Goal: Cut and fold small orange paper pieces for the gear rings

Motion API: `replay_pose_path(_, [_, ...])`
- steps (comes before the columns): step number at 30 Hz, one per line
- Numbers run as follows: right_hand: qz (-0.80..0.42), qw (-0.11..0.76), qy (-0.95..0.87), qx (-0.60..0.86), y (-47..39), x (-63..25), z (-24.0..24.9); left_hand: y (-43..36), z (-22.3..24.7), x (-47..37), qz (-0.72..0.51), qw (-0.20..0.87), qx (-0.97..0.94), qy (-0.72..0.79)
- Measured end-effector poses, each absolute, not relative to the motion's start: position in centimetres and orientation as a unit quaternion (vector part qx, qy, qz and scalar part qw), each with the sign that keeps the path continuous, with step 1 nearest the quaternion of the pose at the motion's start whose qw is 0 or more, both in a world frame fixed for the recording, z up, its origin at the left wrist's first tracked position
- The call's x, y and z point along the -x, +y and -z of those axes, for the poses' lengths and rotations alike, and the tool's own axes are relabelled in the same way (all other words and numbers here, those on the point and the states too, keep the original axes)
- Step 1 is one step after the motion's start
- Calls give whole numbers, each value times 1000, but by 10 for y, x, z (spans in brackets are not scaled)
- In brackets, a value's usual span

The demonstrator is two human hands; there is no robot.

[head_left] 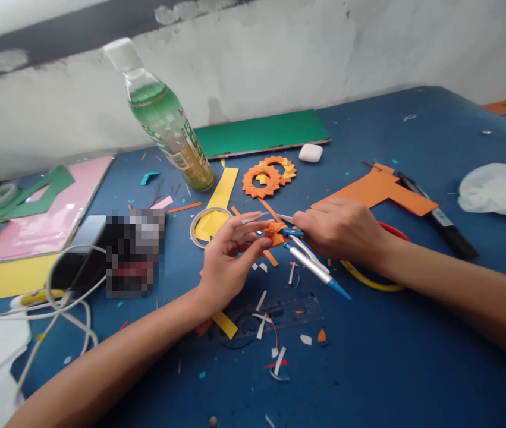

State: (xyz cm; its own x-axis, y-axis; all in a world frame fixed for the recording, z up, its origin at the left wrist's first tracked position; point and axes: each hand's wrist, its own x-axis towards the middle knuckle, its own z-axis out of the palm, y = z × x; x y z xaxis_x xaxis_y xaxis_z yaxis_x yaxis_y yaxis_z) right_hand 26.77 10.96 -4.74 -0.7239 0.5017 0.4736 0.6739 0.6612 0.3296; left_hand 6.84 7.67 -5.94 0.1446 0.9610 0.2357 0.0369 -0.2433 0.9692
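Note:
Near the middle of the blue table, my left hand (230, 258) pinches a small folded orange paper piece (275, 233) between thumb and fingers. My right hand (339, 229) is closed just to the right of that piece, gripping a metal tool whose thin pointed end reaches toward the paper; its handle is hidden in my fist. A silver and blue compass (310, 261) lies below my right hand. Orange and yellow rings of folded paper (261, 181) lie beyond my hands. A roll of tape (195, 229) rests on yellow paper left of my left hand.
A green-labelled bottle (170, 128) stands at the back left, near a green board (266, 132) and white eraser (310, 153). Orange paper (364, 189) and a black marker (446, 229) lie right. White cable (87, 321) curls left. Paper scraps litter the blue table (368, 368).

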Motion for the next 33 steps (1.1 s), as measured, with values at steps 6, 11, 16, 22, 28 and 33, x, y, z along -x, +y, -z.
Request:
replay_pose_path(6, [217, 139, -896, 361, 109, -266, 44, 76, 58, -69, -514, 477, -582, 411])
replay_pose_path(11, [196, 152, -897, 365, 108, -266, 42, 76, 58, -70, -523, 470, -574, 419])
replay_pose_path(16, [170, 161, -897, 375, 108, -267, 42, 76, 55, -70, -520, 471, -570, 427])
replay_pose_path(22, [169, 157, -898, 375, 114, -271, 43, 77, 56, -69, -514, 482, -569, 424])
replay_pose_path(28, [203, 165, -912, 316, 114, -273, 48, 75, 56, -67, -486, 472, -598, 428])
replay_pose_path(33, [207, 199, -918, 272, 114, -271, 52, 77, 58, -65, -465, 391, -674, 421])
